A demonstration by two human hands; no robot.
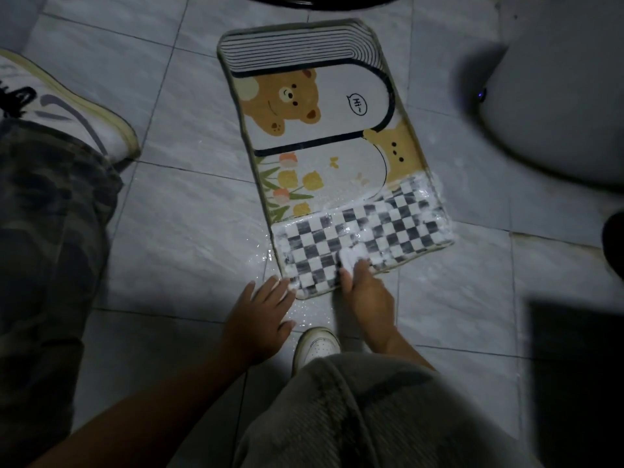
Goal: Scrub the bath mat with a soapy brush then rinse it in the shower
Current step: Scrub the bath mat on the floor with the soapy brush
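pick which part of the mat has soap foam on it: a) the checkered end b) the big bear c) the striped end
a: white foam streaks the checkered end of the bath mat, by the right hand; the rest of the mat shows none.

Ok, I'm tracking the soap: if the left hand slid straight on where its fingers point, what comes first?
The left hand would meet the bath mat, at its foamy checkered near corner; the fingertips seem to touch that edge.
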